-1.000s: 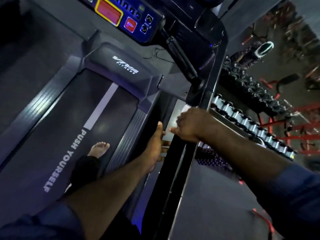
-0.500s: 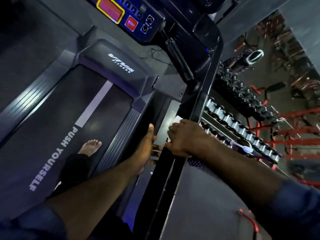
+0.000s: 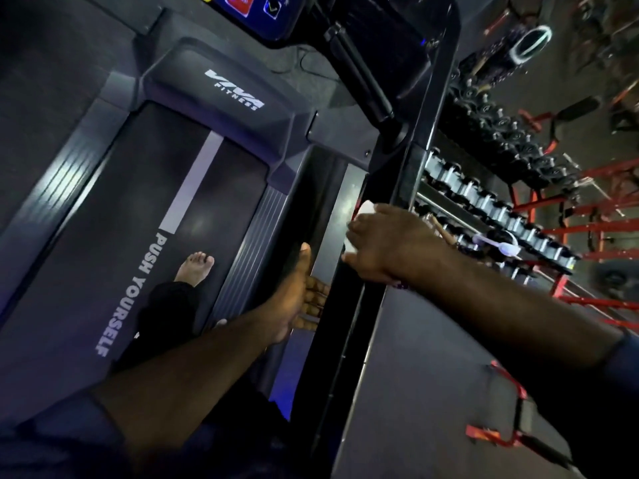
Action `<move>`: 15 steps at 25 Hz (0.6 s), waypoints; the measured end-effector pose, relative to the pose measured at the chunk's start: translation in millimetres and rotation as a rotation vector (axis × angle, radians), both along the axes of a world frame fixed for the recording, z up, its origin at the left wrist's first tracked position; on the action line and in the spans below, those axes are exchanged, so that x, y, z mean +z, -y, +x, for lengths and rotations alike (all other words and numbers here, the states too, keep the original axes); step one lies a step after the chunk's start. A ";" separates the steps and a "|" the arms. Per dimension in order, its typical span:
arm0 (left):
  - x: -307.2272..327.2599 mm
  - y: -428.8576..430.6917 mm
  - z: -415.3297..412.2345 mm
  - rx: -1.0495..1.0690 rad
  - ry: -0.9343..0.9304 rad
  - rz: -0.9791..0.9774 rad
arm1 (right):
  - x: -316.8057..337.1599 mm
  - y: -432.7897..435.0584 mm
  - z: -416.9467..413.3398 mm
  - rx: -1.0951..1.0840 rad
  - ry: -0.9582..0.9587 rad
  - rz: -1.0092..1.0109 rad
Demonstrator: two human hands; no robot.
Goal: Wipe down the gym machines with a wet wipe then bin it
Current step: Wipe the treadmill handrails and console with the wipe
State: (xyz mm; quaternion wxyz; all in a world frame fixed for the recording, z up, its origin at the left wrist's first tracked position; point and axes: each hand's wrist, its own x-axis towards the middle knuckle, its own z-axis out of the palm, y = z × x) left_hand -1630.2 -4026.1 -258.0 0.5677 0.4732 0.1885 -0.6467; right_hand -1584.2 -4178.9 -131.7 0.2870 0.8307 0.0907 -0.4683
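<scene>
**Item under task.** The wet wipe [image 3: 366, 207] is white and bunched up. Most of it is covered by the right hand [image 3: 387, 243]. One rounded lump shows past the far fingertips and a second patch shows by the thumb. It sits against the black upright [image 3: 340, 340] on the right side of the treadmill [image 3: 235, 91], just beside a silver strip [image 3: 340, 202] at the deck edge.

**Hands.** The right hand's fingers are curled over the wipe and hold it to the upright. The left hand [image 3: 294, 295] lies near and to the left, with its fingers straight, thumb raised and nothing held. Its fingertips touch the inner face of the same upright.

**Holders.** To the right, beyond the upright, stands a tiered rack [image 3: 534, 198] with red framing. It is filled with rows of dumbbells [image 3: 463, 188], chrome-ended on the near tier and dark on the far tier.

**Surroundings.** The treadmill belt [image 3: 103, 254] reads "PUSH YOURSELF", and a bare foot [image 3: 196, 267] stands on it. The motor cover reads "VIVA FITNESS". A console [image 3: 256, 8] with a red button is cut off by the far edge. The lighting is dim.
</scene>
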 end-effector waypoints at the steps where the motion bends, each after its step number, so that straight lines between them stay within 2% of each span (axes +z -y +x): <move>1: 1.7 -0.2 -3.6 -0.016 0.000 0.015 | -1.6 5.1 8.6 -0.028 0.038 -0.024; 4: 0.1 -4.2 -16.8 -0.038 0.008 0.037 | -16.6 -4.9 20.6 -0.036 0.051 -0.174; 7: 0.3 -14.8 -24.9 -0.032 -0.003 -0.002 | -12.0 -29.1 -12.2 -0.059 -0.051 -0.083; 9: 1.8 -20.5 -31.2 -0.028 -0.006 0.005 | 2.9 -29.1 -20.5 -0.121 -0.033 -0.034; 12: -0.2 -27.6 -41.2 -0.040 0.005 0.050 | -2.2 -30.8 -17.3 -0.156 0.054 -0.131; 15: -1.1 -42.2 -52.5 -0.035 -0.001 0.058 | -19.9 -57.2 -34.6 -0.077 -0.015 -0.177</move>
